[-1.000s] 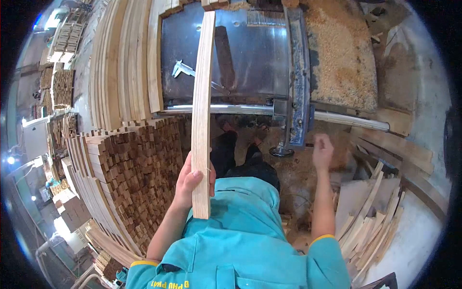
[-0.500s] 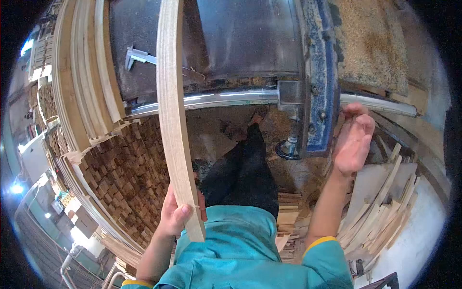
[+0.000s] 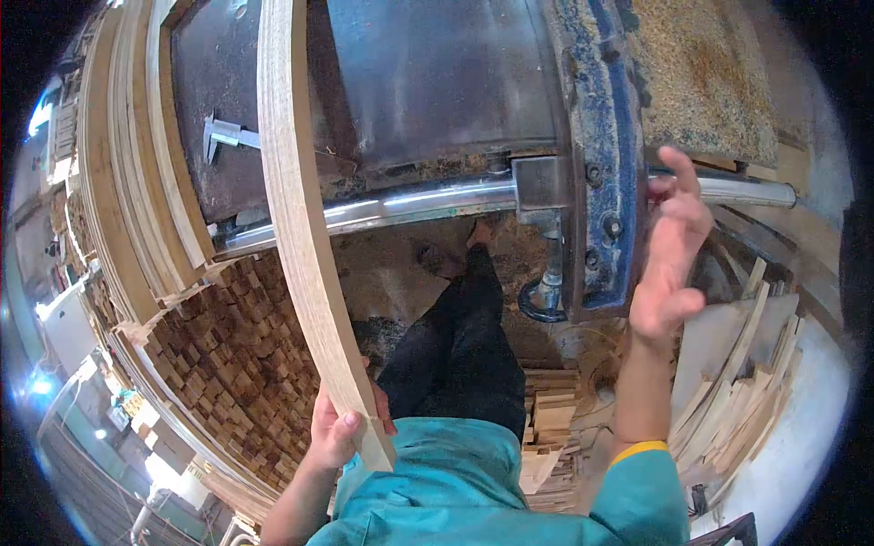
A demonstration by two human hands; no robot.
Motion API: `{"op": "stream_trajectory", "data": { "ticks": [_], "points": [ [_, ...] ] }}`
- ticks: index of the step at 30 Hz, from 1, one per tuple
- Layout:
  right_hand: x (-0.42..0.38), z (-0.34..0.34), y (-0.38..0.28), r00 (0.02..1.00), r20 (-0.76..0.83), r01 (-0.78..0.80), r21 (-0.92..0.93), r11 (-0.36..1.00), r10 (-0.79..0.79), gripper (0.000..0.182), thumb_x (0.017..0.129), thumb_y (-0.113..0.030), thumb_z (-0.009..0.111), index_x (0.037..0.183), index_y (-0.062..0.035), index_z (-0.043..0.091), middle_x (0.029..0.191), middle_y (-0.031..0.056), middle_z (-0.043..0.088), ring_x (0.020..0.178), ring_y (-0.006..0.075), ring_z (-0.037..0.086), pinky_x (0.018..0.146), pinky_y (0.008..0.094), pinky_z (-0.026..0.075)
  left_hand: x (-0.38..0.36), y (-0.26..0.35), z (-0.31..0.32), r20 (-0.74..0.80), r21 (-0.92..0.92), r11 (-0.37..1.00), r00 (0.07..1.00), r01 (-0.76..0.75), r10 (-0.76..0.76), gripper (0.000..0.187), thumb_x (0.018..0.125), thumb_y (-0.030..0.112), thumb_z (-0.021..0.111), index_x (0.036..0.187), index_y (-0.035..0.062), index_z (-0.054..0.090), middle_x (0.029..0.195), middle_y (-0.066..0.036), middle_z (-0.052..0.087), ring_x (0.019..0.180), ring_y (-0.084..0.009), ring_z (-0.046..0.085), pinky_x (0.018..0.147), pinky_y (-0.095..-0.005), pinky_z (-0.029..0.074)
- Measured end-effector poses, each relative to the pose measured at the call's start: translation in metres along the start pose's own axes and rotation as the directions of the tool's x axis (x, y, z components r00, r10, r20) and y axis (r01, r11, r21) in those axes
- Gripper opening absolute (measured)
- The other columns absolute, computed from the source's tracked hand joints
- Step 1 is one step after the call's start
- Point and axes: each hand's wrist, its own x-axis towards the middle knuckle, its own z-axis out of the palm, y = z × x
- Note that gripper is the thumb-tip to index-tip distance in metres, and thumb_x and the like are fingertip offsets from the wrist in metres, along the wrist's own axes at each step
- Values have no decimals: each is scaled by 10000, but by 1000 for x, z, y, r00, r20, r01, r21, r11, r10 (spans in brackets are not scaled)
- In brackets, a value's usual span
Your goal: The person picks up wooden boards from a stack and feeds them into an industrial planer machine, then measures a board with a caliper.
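A long pale wooden strip (image 3: 296, 196) runs from near my waist up over the dark metal machine table (image 3: 437, 82). My left hand (image 3: 339, 428) is wrapped round its near end, thumb on top. Beside the blue, worn fence (image 3: 601, 173), on its right side, is my right hand (image 3: 672, 246), with fingers spread and nothing in them. The fence sits across a shiny round rail (image 3: 419, 202) at the table's front. A caliper (image 3: 228, 136) lies on the table left of the strip, its far end hidden behind the wood.
Several long wooden strips (image 3: 137, 155) lie along the table's left side. Below them is a large stack of wood pieces (image 3: 228, 355), end faces showing. Thin offcuts (image 3: 728, 391) lean at the lower right. A sawdust-covered surface (image 3: 710, 82) lies right of the fence.
My right hand has reached slightly forward along the fence, its fingers spreading. The wooden strip's far part now appears further left, with my left hand still on its near end.
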Motion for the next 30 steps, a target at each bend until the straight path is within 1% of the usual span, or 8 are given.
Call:
{"op": "stream_trajectory", "data": {
  "ticks": [2, 5, 9, 16, 18, 23, 26, 30],
  "points": [
    [5, -12, -4, 992, 123, 44, -106, 993, -31, 980, 878, -966, 299, 1399, -165, 516, 1601, 255, 382, 1294, 264, 449, 1153, 433, 298, 3, 0, -2, 34, -15, 1000, 999, 22, -22, 823, 940, 441, 725, 1533, 35, 324, 949, -187, 635, 764, -265, 692, 672, -417, 625],
    [13, -27, -1, 992, -124, 57, 150, 987, -38, 977, 855, -985, 309, 1348, -178, 555, 1593, 258, 390, 1294, 272, 463, 1142, 432, 309, 4, 4, -1, 4, 4, 1000, 1000, 25, -25, 812, 945, 442, 722, 1525, 30, 330, 940, -187, 642, 760, -268, 699, 674, -419, 626],
    [1, -1, -2, 997, 28, 62, 197, 979, -69, 915, 873, -959, 351, 1329, -198, 571, 1603, 229, 386, 1270, 287, 481, 1140, 434, 305, 8, 4, -2, 19, 15, 999, 999, 35, -36, 802, 950, 441, 720, 1518, 26, 335, 932, -188, 647, 752, -274, 704, 678, -424, 628],
    [9, -26, 1, 980, -199, 60, 216, 975, -16, 933, 879, -958, 324, 1290, -164, 591, 1595, 252, 409, 1275, 303, 490, 1140, 446, 297, 11, 6, -11, -9, 19, 1000, 1000, 20, -20, 799, 940, 435, 724, 1514, 23, 350, 920, -195, 646, 750, -279, 698, 669, -434, 628],
    [-1, 1, 1, 999, -28, 22, 94, 995, -19, 905, 877, -950, 361, 1240, -155, 596, 1588, 257, 411, 1254, 323, 494, 1128, 469, 315, 13, 6, -14, -7, 35, 999, 1000, 28, -27, 807, 934, 435, 727, 1517, 21, 352, 916, -196, 644, 751, -279, 695, 665, -436, 629],
    [11, -27, -3, 976, -217, 53, 220, 974, -4, 867, 886, -938, 383, 1198, -153, 583, 1576, 245, 408, 1241, 308, 467, 1135, 460, 319, 21, 8, -15, -27, 42, 998, 999, 35, -34, 862, 908, 462, 742, 1521, -5, 355, 902, -188, 634, 742, -272, 683, 658, -430, 638],
    [0, 2, 0, 995, -96, -10, 136, 991, 23, 834, 910, -909, 396, 1188, -146, 584, 1563, 236, 410, 1231, 308, 485, 1134, 462, 329, 23, 9, -15, -38, 50, 998, 999, 41, -39, 864, 910, 468, 740, 1523, -5, 355, 904, -189, 635, 747, -272, 684, 658, -430, 640],
    [7, -17, -6, 989, -147, 19, 174, 985, 7, 789, 928, -881, 419, 1147, -138, 573, 1518, 247, 432, 1255, 313, 472, 1167, 474, 306, 28, 14, -10, -57, 65, 997, 998, 29, -25, 861, 915, 472, 727, 1526, -7, 353, 901, -190, 636, 741, -274, 688, 651, -429, 639]
  ]
}}
